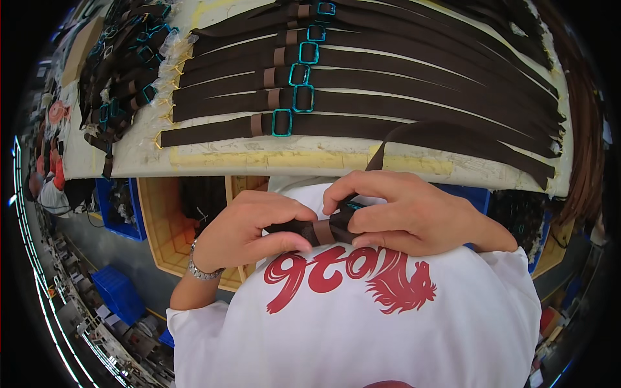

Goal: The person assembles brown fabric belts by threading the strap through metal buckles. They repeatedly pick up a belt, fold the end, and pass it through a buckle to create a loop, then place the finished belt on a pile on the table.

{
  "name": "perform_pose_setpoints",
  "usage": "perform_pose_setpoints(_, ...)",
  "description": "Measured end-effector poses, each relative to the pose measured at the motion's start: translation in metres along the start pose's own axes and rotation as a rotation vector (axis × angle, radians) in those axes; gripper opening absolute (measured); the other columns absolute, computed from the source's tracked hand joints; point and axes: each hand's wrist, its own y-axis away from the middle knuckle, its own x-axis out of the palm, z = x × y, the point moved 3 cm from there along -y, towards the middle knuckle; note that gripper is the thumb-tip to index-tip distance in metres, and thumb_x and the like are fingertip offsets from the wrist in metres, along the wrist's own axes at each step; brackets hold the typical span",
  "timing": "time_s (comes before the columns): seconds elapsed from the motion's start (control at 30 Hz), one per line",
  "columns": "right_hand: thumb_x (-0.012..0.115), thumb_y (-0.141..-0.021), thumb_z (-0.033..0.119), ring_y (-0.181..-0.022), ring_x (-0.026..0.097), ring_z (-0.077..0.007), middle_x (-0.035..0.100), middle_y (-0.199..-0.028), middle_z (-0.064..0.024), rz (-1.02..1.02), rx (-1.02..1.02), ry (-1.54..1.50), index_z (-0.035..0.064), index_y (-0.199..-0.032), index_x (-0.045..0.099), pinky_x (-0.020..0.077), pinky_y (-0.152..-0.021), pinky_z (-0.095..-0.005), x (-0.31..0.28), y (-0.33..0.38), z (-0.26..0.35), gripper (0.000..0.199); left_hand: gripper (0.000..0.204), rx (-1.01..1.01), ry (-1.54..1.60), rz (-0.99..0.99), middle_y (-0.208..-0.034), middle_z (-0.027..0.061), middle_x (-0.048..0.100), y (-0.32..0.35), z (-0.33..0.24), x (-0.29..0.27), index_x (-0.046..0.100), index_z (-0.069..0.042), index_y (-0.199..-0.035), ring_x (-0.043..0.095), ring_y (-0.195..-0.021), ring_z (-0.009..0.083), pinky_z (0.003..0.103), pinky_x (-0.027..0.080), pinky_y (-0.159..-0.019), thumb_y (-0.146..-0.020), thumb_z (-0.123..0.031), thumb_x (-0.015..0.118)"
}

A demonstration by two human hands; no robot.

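Note:
Close in front of my chest, both hands hold a dark brown webbing strap [294, 227]. My left hand [249, 223] pinches it between thumb and fingers, just left of its lighter brown keeper loop [322, 232]. My right hand [414, 216] is closed on it right of the loop, fingers curled around a buckle [354, 205] that is mostly hidden. A loose length of strap [377, 159] rises behind my right fingers onto the table. Several similar straps [213, 134] lie there side by side, with brown loops and teal-rimmed rectangular buckles [282, 123].
The pale table [310, 169] has a worn yellow-taped front edge. Piled straps with buckles [132, 58] hang over its left end; brown straps [585, 129] hang at the right. Below stand yellow crates [158, 226] and blue crates [118, 294]. Another person [55, 194] is at far left.

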Motion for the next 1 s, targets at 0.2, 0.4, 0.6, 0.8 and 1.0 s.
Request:
perform_pose_setpoints(0.2,0.074,-0.099,0.011,-0.095,0.066,-0.0336,0.070,-0.107,-0.0098,-0.128,0.103,0.160,0.0028,-0.102,0.069,0.0544,-0.084,-0.0453,0.006,-0.004,-0.009,0.010,0.026,0.135,-0.221,-0.129,-0.088,0.0125,0.075,-0.018,-0.007,0.003,0.077,0.002,-0.106,0.069,-0.074,0.0312,0.038,0.052,-0.068,-0.086,-0.012,0.087)
perform_pose_setpoints(0.4,0.081,-0.097,0.013,-0.097,0.071,-0.0261,0.073,-0.106,-0.0142,-0.137,0.159,-0.311,0.0023,-0.096,0.065,0.0528,-0.088,-0.0384,0.005,-0.006,-0.035,0.019,0.020,0.157,0.095,-0.150,-0.090,0.0130,0.076,-0.018,0.018,0.001,0.077,0.003,-0.109,0.070,-0.076,0.0277,0.036,0.053,-0.070,-0.091,-0.005,0.082)
perform_pose_setpoints(0.6,0.085,-0.095,0.033,-0.094,0.071,-0.0213,0.075,-0.104,-0.0088,0.001,0.322,-0.257,0.0046,-0.112,0.070,0.0542,-0.083,-0.0373,-0.021,-0.027,-0.015,0.036,0.020,0.143,0.109,-0.083,-0.104,0.0145,0.078,-0.020,0.014,-0.025,0.077,0.006,-0.109,0.072,-0.092,0.0281,0.036,0.056,-0.081,-0.093,-0.004,0.081)
perform_pose_setpoints(0.8,0.078,-0.104,0.037,-0.063,0.062,-0.0080,0.071,-0.075,-0.0008,0.416,0.545,-0.649,0.0027,-0.102,0.074,0.0464,-0.058,-0.0267,-0.018,-0.039,-0.011,0.035,0.023,0.051,0.184,0.047,-0.110,0.0150,0.077,-0.010,0.003,-0.042,0.076,0.004,-0.116,0.073,-0.097,0.0285,0.037,0.057,-0.085,-0.095,-0.005,0.079)
perform_pose_setpoints(1.0,0.079,-0.104,0.034,-0.049,0.047,-0.0038,0.059,-0.057,0.0031,0.241,0.789,-0.653,0.0035,-0.081,0.075,0.0356,-0.049,-0.0250,-0.009,-0.042,0.007,0.038,0.063,0.115,-0.216,0.103,-0.125,0.0157,0.075,-0.010,-0.041,-0.047,0.066,0.001,-0.139,0.074,-0.112,0.0351,0.044,0.058,-0.098,-0.091,-0.033,0.086)
